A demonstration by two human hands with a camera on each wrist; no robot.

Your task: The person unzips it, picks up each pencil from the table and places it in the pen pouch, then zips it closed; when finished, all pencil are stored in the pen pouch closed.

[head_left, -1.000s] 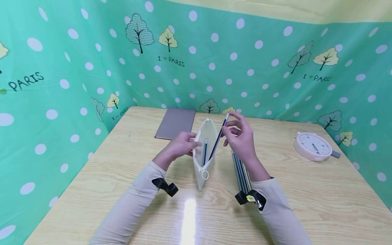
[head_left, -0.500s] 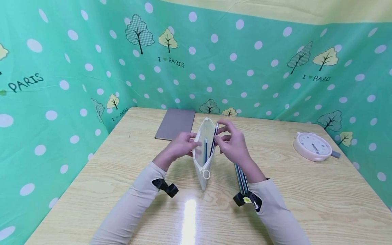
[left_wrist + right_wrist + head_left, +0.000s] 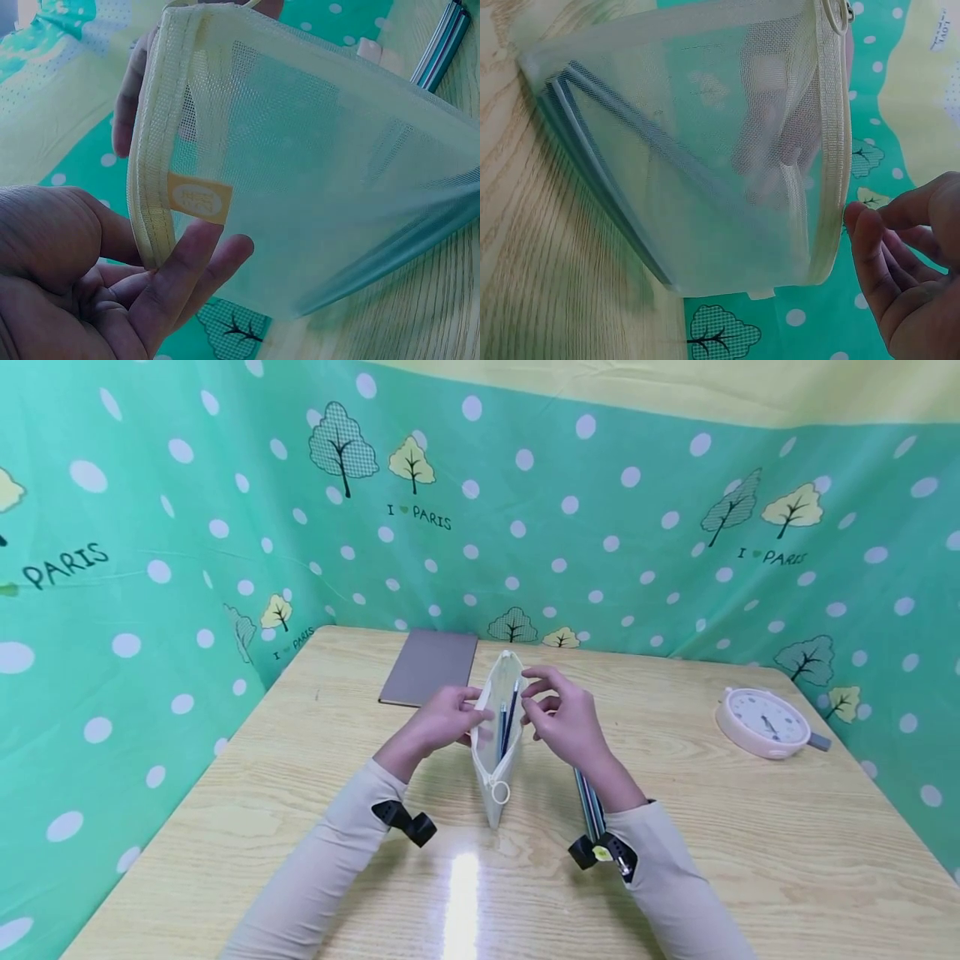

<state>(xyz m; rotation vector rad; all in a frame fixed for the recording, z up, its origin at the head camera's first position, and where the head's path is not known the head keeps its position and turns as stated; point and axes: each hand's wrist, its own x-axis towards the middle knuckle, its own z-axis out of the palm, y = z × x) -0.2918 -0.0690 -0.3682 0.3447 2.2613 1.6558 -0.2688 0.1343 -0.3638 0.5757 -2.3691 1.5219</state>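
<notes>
A pale mesh zipper pouch stands with its mouth open in the middle of the head view. Two dark pencils lean inside it, one pencil longer-looking than the other; both show through the mesh in the right wrist view. My left hand pinches the pouch's left rim between thumb and fingers, beside the small yellow label. At the right rim is my right hand, fingers loosely bent and holding nothing, fingertips close to the zipper edge.
Several pencils lie in a bundle on the wooden table, partly under my right wrist. A grey notebook lies at the back left. A pink round clock sits at the right. A patterned green curtain hangs behind.
My right hand has moved left and down, lowered the dark pencil into the pouch and let go of it. My left hand has kept its hold on the rim.
</notes>
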